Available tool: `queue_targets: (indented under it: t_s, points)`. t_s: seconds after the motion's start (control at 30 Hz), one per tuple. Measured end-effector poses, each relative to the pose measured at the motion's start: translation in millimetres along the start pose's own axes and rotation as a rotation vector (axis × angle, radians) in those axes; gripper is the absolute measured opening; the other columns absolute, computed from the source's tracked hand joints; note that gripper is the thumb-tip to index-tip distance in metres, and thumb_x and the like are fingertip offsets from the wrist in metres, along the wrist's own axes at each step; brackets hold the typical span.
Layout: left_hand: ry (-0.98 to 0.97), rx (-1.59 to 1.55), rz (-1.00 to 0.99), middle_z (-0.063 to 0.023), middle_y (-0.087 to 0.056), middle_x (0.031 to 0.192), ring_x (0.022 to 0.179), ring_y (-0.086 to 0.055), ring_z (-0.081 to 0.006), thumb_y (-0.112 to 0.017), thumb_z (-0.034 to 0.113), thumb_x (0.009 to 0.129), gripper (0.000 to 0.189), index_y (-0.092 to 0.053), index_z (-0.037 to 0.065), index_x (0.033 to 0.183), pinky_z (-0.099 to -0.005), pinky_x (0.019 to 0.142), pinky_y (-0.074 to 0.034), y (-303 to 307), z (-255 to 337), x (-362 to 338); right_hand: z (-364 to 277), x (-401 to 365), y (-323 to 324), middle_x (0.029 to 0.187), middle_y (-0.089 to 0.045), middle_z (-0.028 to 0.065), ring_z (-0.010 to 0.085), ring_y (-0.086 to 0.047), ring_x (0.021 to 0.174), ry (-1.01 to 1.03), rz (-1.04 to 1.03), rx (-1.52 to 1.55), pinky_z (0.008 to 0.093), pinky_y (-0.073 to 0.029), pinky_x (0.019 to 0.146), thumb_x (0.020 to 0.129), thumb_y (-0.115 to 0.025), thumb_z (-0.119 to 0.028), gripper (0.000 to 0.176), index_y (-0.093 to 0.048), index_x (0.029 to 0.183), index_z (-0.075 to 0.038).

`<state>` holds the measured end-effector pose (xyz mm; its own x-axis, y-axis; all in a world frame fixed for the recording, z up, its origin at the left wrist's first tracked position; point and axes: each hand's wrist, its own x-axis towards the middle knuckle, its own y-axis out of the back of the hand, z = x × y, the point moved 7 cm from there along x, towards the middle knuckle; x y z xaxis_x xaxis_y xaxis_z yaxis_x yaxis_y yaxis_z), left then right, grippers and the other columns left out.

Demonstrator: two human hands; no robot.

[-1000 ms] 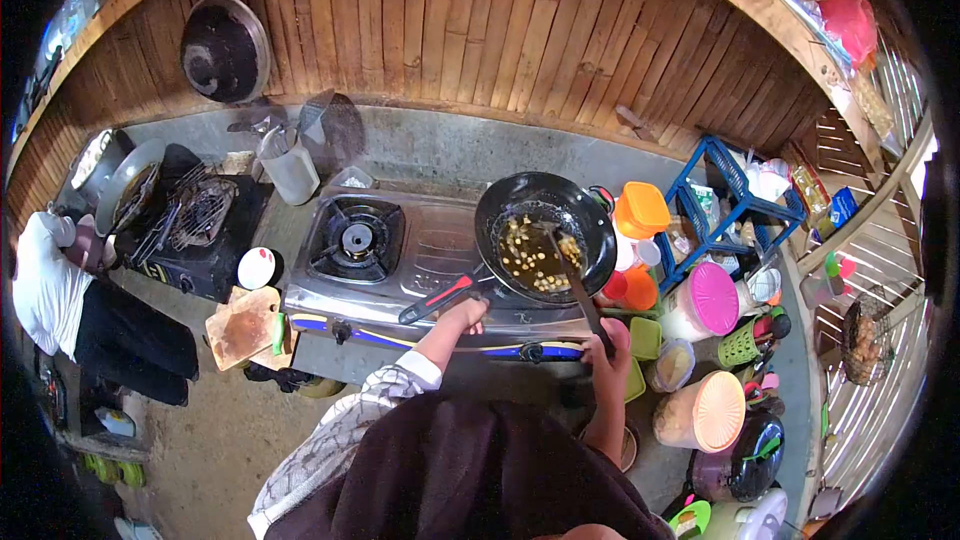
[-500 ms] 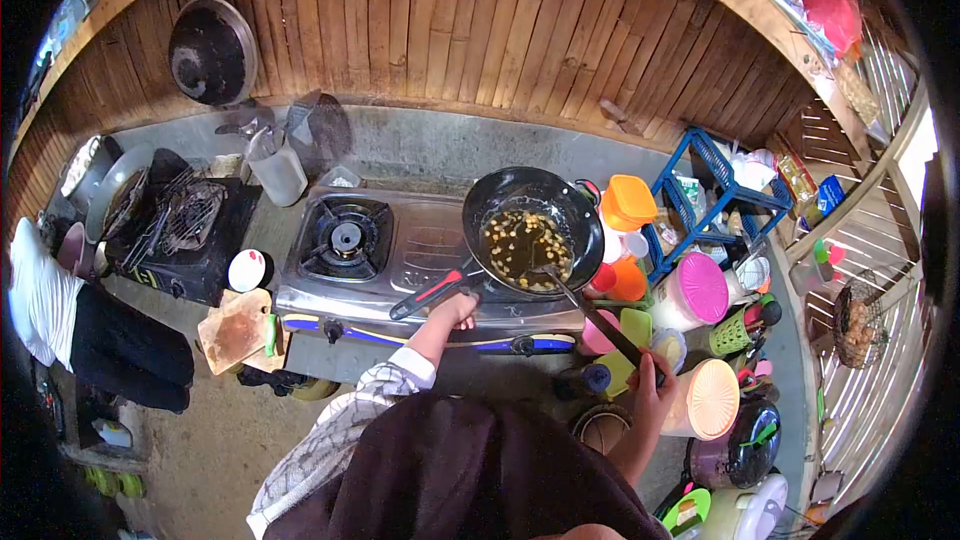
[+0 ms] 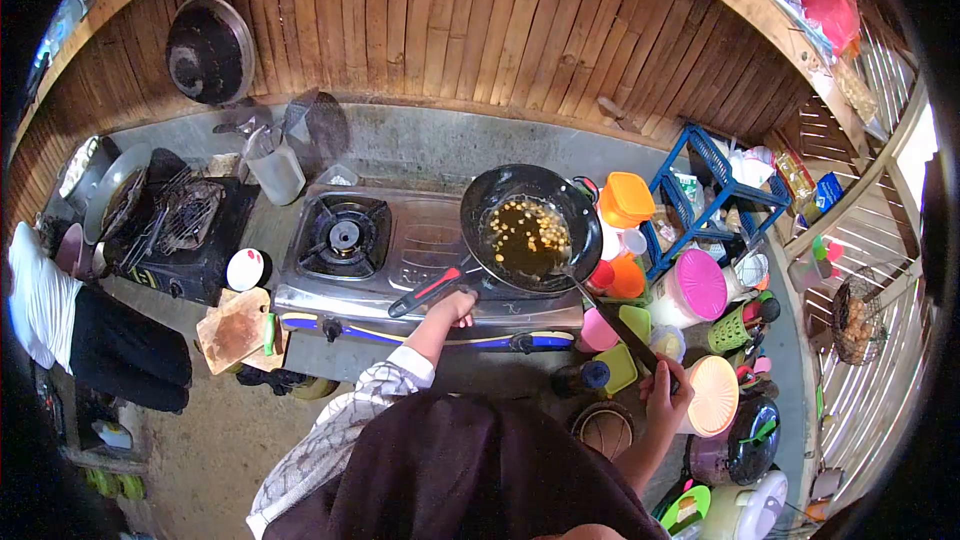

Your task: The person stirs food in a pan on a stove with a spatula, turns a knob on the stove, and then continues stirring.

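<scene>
A black wok [image 3: 477,202] sits on the right burner, with small pale-yellow food pieces [image 3: 525,228] in dark oil. Its black-and-red handle [image 3: 425,292] points to the lower left. My left hand [image 3: 459,309] is at the stove's front edge, just right of the handle and apart from it. Its fingers are curled in; whether they grip anything is hidden. In my right hand [image 3: 662,402] is the dark handle of a long cooking spatula [image 3: 620,328]. The spatula's head is at the wok's lower right inner side, partly in the oil.
The left burner [image 3: 345,235] holds no pot. Plastic tubs, including an orange container [image 3: 627,201] and a pink-lidded one [image 3: 700,285], crowd the wok's right side near a blue rack [image 3: 690,195]. A cutting board [image 3: 236,330] lies left. Another person [image 3: 110,330] stands far left.
The spatula's head has slid from the oil's middle toward the wok's lower right side. My right hand moved slightly right and down. The food pieces shifted; my left hand stayed put.
</scene>
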<state>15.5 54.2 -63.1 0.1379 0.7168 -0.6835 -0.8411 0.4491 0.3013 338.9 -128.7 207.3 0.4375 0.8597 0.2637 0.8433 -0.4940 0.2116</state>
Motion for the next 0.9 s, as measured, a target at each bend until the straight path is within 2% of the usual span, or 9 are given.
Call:
queue_targets:
  t_s: [0.17, 0.23, 0.27, 0.37, 0.5, 0.63, 0.67, 0.83, 0.9]
  points:
    - [-0.004, -0.006, 0.013, -0.0071, -0.057, 0.052, 0.039, -0.047, -0.0144, -0.024, 0.042, 0.082, 0.057, -0.056, 0.004, 0.052, -0.0287, 0.043, -0.041, 3, 7, -13, 7, 3, -23, 0.054, -0.05, 0.0018, 0.0057, -0.042, 0.044, -0.085, -0.001, -0.075, 0.0178, -0.032, 0.041, 0.082, -0.052, -0.014, 0.018, -0.058, 0.091, 0.0]
    - [-0.008, 0.016, 0.019, -0.0073, -0.057, 0.052, 0.039, -0.047, -0.0142, -0.025, 0.042, 0.082, 0.056, -0.055, 0.004, 0.053, -0.0288, 0.043, -0.041, 4, 9, -16, 17, 7, -37, 0.055, -0.05, 0.0013, 0.0059, -0.044, 0.046, -0.016, -0.041, 0.025, 0.0179, -0.033, 0.043, 0.082, -0.051, -0.013, 0.018, -0.057, 0.092, 0.0]
    - [-0.006, 0.014, 0.02, -0.0073, -0.057, 0.052, 0.039, -0.047, -0.0142, -0.025, 0.042, 0.082, 0.056, -0.055, 0.004, 0.053, -0.0288, 0.043, -0.041, 4, 10, -17, 21, 8, -43, 0.058, -0.05, 0.0027, 0.0071, -0.044, 0.047, -0.017, -0.07, 0.053, 0.0189, -0.035, 0.044, 0.081, -0.051, -0.008, 0.016, -0.056, 0.091, 0.003]
    - [0.0, 0.014, 0.002, -0.0092, -0.059, 0.056, 0.042, -0.049, -0.0153, -0.02, 0.043, 0.081, 0.061, -0.058, 0.002, 0.055, -0.0299, 0.047, -0.042, 3, 10, -18, 40, 11, -60, 0.057, -0.05, 0.002, 0.0071, -0.044, 0.048, -0.079, -0.042, 0.215, 0.0189, -0.035, 0.044, 0.081, -0.052, -0.009, 0.018, -0.055, 0.094, 0.003]
    - [0.01, -0.029, -0.024, -0.0095, -0.059, 0.056, 0.043, -0.05, -0.0152, -0.021, 0.042, 0.082, 0.059, -0.057, 0.001, 0.058, -0.0296, 0.044, -0.041, 1, 7, -14, 65, 19, -74, 0.062, -0.051, 0.001, 0.0067, -0.043, 0.048, -0.067, -0.029, 0.155, 0.0187, -0.035, 0.045, 0.081, -0.052, -0.01, 0.017, -0.055, 0.093, 0.001]
    - [0.018, -0.026, -0.002, -0.0105, -0.059, 0.056, 0.042, -0.049, -0.0158, -0.022, 0.041, 0.083, 0.058, -0.057, 0.001, 0.06, -0.0291, 0.042, -0.041, 2, 7, -14, 65, 19, -101, 0.069, -0.051, 0.0001, 0.0062, -0.044, 0.054, -0.064, -0.15, 0.175, 0.0178, -0.036, 0.047, 0.081, -0.053, -0.011, 0.023, -0.05, 0.102, -0.002]
    - [0.019, -0.027, 0.001, -0.0105, -0.059, 0.056, 0.042, -0.049, -0.0158, -0.022, 0.041, 0.083, 0.058, -0.057, 0.001, 0.06, -0.0291, 0.042, -0.041, 2, 7, -14, 95, 25, -105, 0.073, -0.053, 0.0021, 0.0066, -0.047, 0.054, -0.03, -0.168, 0.226, 0.0177, -0.037, 0.044, 0.081, -0.05, -0.005, 0.024, -0.049, 0.105, -0.003]
    - [0.012, -0.031, 0.013, -0.0111, -0.058, 0.056, 0.043, -0.049, -0.0165, -0.021, 0.045, 0.083, 0.061, -0.057, 0.002, 0.059, -0.0295, 0.043, -0.041, 1, 4, -8, 58, 21, -129, 0.074, -0.055, 0.0069, 0.0078, -0.049, 0.055, 0.172, -0.167, 0.155, 0.018, -0.038, 0.043, 0.082, -0.048, -0.007, 0.025, -0.048, 0.106, -0.002]
    - [0.014, -0.009, 0.0, -0.0088, -0.057, 0.053, 0.04, -0.048, -0.0149, -0.023, 0.043, 0.083, 0.058, -0.056, 0.003, 0.056, -0.0287, 0.042, -0.041, 1, 5, -7, 86, 24, -144, 0.073, -0.052, 0.0059, 0.0082, -0.048, 0.053, -0.079, -0.261, 0.185, 0.0194, -0.04, 0.043, 0.082, -0.048, -0.011, 0.031, -0.045, 0.11, 0.0]
